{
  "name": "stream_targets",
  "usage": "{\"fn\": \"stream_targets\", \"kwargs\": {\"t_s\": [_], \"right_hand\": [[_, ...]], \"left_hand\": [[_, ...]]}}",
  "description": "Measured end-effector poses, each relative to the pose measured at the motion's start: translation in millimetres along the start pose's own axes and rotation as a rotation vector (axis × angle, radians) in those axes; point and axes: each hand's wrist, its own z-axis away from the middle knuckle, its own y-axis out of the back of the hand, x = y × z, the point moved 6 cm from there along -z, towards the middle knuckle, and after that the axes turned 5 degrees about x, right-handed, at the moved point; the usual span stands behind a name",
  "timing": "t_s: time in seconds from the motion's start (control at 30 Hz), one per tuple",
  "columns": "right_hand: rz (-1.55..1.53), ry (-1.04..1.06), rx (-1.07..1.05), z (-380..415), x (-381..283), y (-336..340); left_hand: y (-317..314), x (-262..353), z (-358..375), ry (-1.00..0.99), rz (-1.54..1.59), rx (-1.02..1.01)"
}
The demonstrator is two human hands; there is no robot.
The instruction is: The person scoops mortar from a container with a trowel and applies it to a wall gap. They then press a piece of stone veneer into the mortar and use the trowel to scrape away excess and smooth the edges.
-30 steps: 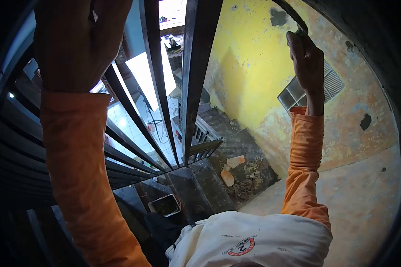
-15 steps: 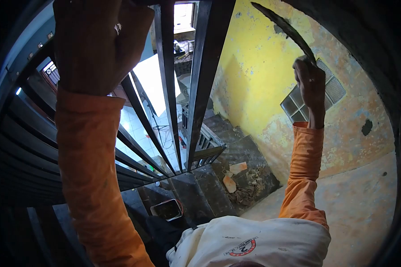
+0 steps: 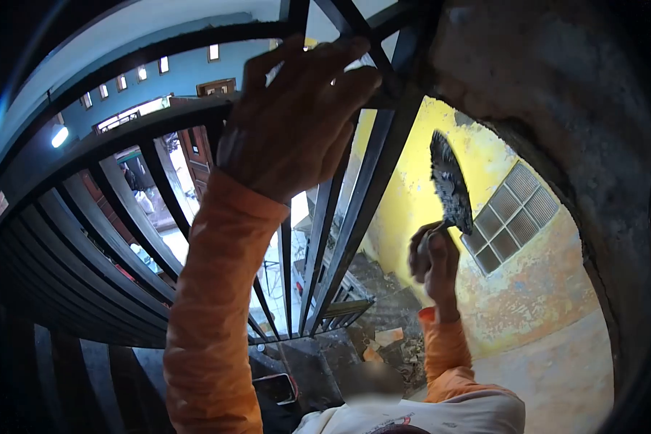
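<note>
My left hand (image 3: 296,119) is raised at the top middle, its fingers curled over the upper part of the dark metal railing (image 3: 380,155). My right hand (image 3: 435,260) is closed round the lower end of a dark, rough-edged blade-like tool (image 3: 452,184). The tool points upward, its broad face turned toward the camera, in front of the yellow wall (image 3: 405,181). Both sleeves are orange.
A window with small panes (image 3: 512,215) is set in the peeling wall at the right. Rubble (image 3: 389,337) lies on the stairs below, near a dark tray (image 3: 278,388). A rough wall edge (image 3: 513,130) overhangs at the upper right.
The view has shifted, showing more of the railing and blue wall. My left hand appears further right, on the railing top. My right hand appears lower and further left, with the blade turned broadside.
</note>
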Motion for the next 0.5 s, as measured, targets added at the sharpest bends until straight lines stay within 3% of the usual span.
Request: {"fn": "stream_targets", "kwargs": {"t_s": [0.07, 0.17, 0.27, 0.33, 0.4, 0.47, 0.5], "right_hand": [[-0.275, -0.201, 0.023, 15, -14, -39], [-0.478, -0.216, 0.061, 18, -46, -84], [-0.472, -0.263, 0.117, 8, -78, -111], [-0.463, -0.316, 0.192, 2, -90, -124], [-0.431, -0.382, 0.254, -3, -97, -133], [-0.437, -0.358, 0.299, -5, -100, -137], [-0.419, -0.373, 0.348, -3, -103, -137]], "left_hand": [[-3, 0, 1, 0.025, -0.003, -0.023], [-2, 0, -1, 0.03, -0.002, -0.024], [-2, -2, -5, 0.029, 0.029, 0.031], [7, -4, -6, 0.073, 0.185, -0.031], [25, -7, -7, 0.171, 0.249, 0.043], [53, -6, 14, 0.063, -0.043, 0.02], [63, -14, 23, 0.12, -0.094, -0.045]]}}
